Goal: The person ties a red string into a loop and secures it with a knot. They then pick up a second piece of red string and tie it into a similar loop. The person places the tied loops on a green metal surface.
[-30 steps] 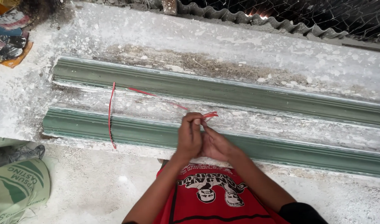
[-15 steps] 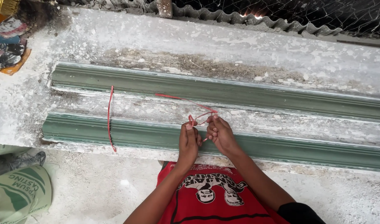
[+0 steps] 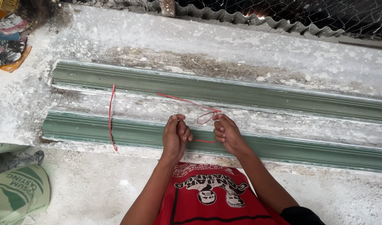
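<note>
Red string (image 3: 205, 116) loops between the 2 hands above the near green moulding (image 3: 282, 146), close to the slab's near edge. The left hand (image 3: 175, 135) is curled shut, pinching 1 end; the right hand (image 3: 226, 132) has its fingers folded around the other part. From the loop a strand runs away toward the far green moulding (image 3: 241, 89). Another red tie (image 3: 111, 118) crosses both mouldings nearer their left end. The white-dusted slab (image 3: 282, 54) carries it all.
</note>
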